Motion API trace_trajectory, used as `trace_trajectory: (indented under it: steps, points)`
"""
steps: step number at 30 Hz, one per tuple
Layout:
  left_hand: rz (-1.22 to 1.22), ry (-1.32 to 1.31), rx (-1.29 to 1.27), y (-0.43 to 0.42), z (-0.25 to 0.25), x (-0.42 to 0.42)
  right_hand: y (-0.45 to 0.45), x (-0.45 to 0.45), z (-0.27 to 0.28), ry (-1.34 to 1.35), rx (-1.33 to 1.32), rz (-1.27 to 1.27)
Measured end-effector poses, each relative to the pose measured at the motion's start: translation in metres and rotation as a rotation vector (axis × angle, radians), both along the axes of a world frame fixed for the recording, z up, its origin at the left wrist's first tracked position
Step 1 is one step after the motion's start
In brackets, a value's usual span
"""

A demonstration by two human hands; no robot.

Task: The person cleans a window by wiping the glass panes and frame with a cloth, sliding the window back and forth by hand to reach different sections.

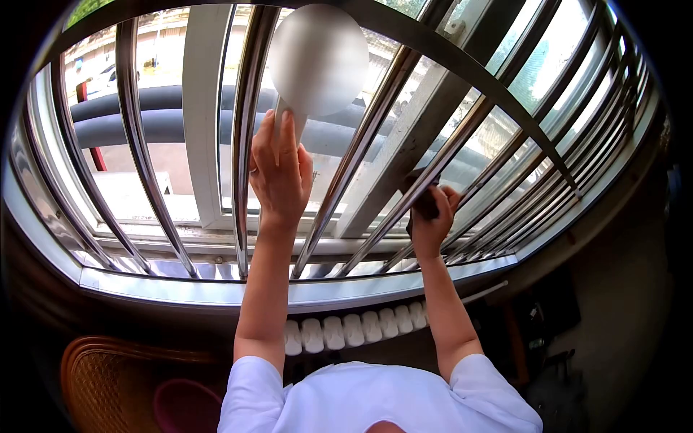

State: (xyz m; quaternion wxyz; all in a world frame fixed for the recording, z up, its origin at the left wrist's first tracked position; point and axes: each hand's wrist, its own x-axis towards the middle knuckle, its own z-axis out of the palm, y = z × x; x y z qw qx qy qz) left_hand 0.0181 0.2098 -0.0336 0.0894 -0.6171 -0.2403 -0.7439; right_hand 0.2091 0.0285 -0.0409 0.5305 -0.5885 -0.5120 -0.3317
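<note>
My left hand (pixel 281 169) reaches between two metal bars of the window grille (pixel 249 130). Its fingers point upward, stretched out at the window pane, just below a blurred pale oval patch (pixel 319 61). A narrow pale strip shows by the fingertips; whether it is an object or a reflection I cannot tell. My right hand (pixel 433 224) is closed around a dark, soft-looking cloth (pixel 426 204), partly hidden behind a bar. The cloth lies against or close to the slanting white window frame (pixel 386 155).
A metal sill (pixel 173 289) runs below the bars, with a white radiator (pixel 354 330) underneath. A woven chair (pixel 108 375) with a dark red round item (pixel 186 405) stands lower left. Dark objects fill the lower right. Large grey pipes (pixel 159 126) pass outside.
</note>
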Motion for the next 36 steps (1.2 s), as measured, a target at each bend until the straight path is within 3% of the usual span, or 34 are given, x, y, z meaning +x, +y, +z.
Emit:
trace_trajectory:
  steps: [1,4,6,8,11,13,15,16,18,19,21,23,24,25,29,31,34,36]
  points:
    - [-0.020,-0.040,0.004,0.003,0.000,0.000,0.009,-0.003,0.030,0.114,0.116,0.033]
    - [-0.047,-0.041,0.000,0.005,-0.005,0.001,0.033,0.016,0.066,0.001,0.227,-0.019]
    - [-0.060,-0.033,0.000,0.005,-0.006,-0.002,0.044,0.020,0.065,-0.291,0.033,-0.061]
    - [-0.069,-0.022,-0.002,0.004,-0.007,-0.004,0.044,0.031,0.032,-0.149,-0.072,0.103]
    - [-0.111,-0.006,-0.017,0.001,-0.006,-0.007,0.002,0.005,-0.010,-0.360,-0.513,-0.054]
    - [-0.138,0.001,-0.024,0.000,-0.004,-0.009,-0.015,0.004,-0.039,-0.273,-0.689,-0.033]
    - [-0.148,0.018,-0.012,0.003,-0.005,-0.010,-0.013,0.009,-0.033,-0.221,-0.381,0.012]
    - [-0.188,0.006,-0.036,0.003,-0.006,-0.008,-0.008,0.004,-0.007,-0.194,-0.206,-0.078]
    - [-0.179,0.014,-0.034,-0.002,-0.005,-0.011,0.005,0.000,0.054,-0.076,0.069,-0.019]
    - [-0.164,0.004,-0.026,-0.002,-0.003,-0.010,0.015,0.013,0.074,-0.143,0.109,-0.056]
    - [-0.187,0.019,-0.032,-0.003,-0.007,-0.012,0.038,0.003,0.104,0.062,0.251,0.086]
    - [-0.200,0.034,-0.039,0.000,-0.010,-0.017,0.049,0.015,0.106,-0.273,0.169,0.007]
    - [-0.227,0.060,-0.037,0.000,-0.010,-0.020,0.057,0.015,0.094,-0.253,0.189,0.132]
    - [-0.253,0.087,-0.034,0.001,-0.010,-0.023,0.056,0.015,0.080,-0.072,0.151,0.197]
    - [-0.234,0.078,-0.014,0.000,-0.010,-0.022,0.026,0.022,0.001,-0.265,-0.205,0.103]
    - [-0.234,0.089,-0.017,0.000,-0.011,-0.023,0.000,0.007,-0.033,-0.387,-0.532,0.024]
    - [-0.262,0.097,-0.022,0.001,-0.010,-0.024,-0.004,0.002,-0.041,-0.137,-0.319,0.158]
    - [-0.250,0.104,-0.013,0.002,-0.010,-0.024,0.001,-0.003,0.004,-0.095,-0.049,0.001]
